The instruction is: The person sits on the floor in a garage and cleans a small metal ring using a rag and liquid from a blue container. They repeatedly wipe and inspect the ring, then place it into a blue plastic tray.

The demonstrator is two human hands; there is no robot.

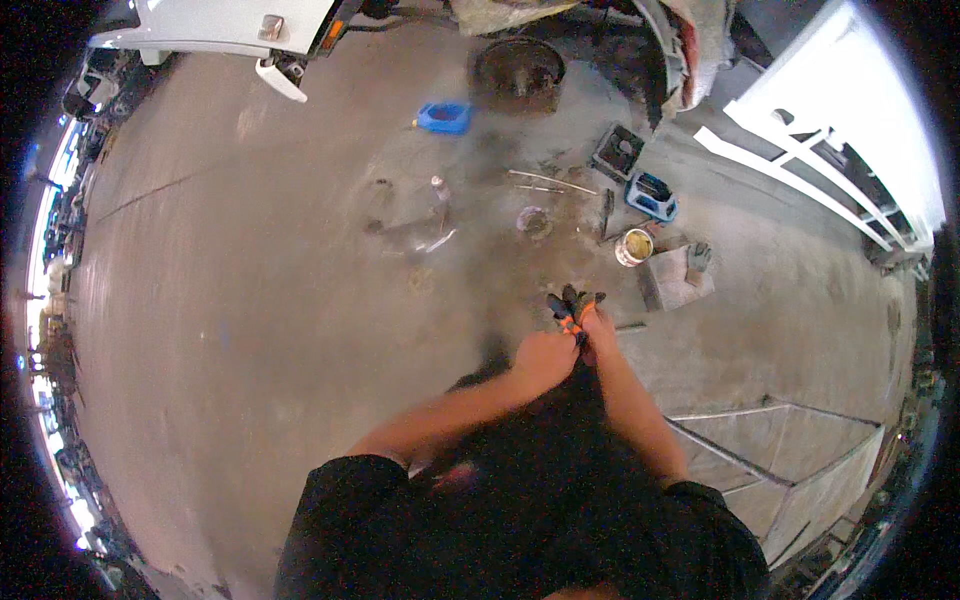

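Observation:
Both of my hands meet in front of my body at the middle of the view. Between them is a pair of black and orange work gloves [570, 312], the dark fingers pointing away from me. My left hand [548, 358] is bare and closed at the orange cuff. Bare at the wrist, my right hand [597, 333] is closed against the gloves from the other side. Its fingertips are hidden by the gloves, so I cannot tell whether any finger is inside one.
Ahead on the concrete floor lie a blue jug [444, 118], a round dark pan [520, 72], a cut-open blue container [651, 196], a black crate [618, 151] and a tub [634, 247]. A grey glove [698, 258] rests on a block [678, 280]. A metal frame [780, 450] stands right.

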